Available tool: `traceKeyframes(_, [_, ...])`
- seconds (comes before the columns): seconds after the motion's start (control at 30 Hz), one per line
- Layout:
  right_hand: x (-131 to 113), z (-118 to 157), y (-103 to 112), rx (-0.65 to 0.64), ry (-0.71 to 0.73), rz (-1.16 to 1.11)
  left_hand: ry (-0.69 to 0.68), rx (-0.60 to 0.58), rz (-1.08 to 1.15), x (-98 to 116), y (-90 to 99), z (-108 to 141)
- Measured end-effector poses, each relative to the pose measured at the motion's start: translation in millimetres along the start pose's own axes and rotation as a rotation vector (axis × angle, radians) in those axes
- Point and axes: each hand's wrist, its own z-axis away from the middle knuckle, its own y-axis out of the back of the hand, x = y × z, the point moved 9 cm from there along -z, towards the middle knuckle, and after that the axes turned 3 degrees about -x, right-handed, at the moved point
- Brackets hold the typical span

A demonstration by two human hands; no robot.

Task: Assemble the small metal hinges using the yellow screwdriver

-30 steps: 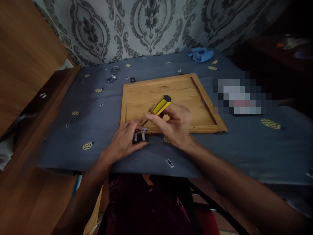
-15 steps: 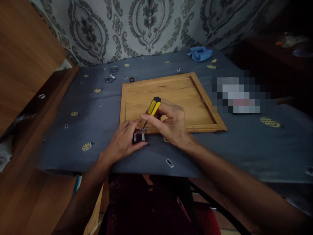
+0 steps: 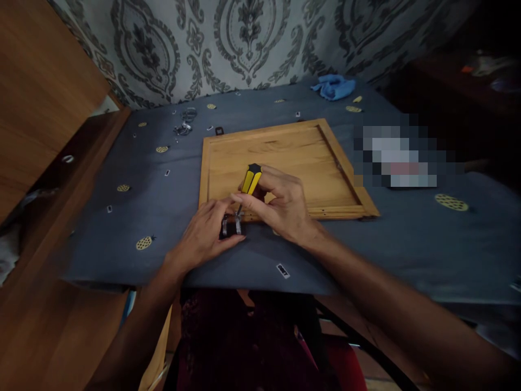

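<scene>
A framed wooden panel point(image 3: 277, 157) lies flat on the blue cloth. At its near left edge sits a small black piece with silver metal strips point(image 3: 238, 225). My left hand point(image 3: 205, 231) grips this piece between thumb and fingers, against the frame's edge. My right hand point(image 3: 285, 206) is closed around a yellow and black screwdriver point(image 3: 251, 180), thumb along its handle. The screwdriver stands nearly upright, its shaft pointing down at the metal strips; the exact tip contact is too small to tell.
Metal parts point(image 3: 183, 128) lie at the back left, near a small dark buckle-like piece point(image 3: 220, 131) behind the frame. A crumpled blue cloth point(image 3: 334, 87) is at the back right. A pixelated object point(image 3: 401, 157) lies right of the panel. A patterned curtain point(image 3: 248, 38) hangs behind.
The screwdriver handle has tilted slightly left and more upright, and my right hand has shifted a little with it. My left hand keeps its hold.
</scene>
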Motion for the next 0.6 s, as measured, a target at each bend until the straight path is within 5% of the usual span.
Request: traceKeyframes(0.6, [-1.5, -2.9, -1.6, -0.079, 0.03, -0.034, 0.018, -0.019, 0.013, -1.0, -0.8, 0.5])
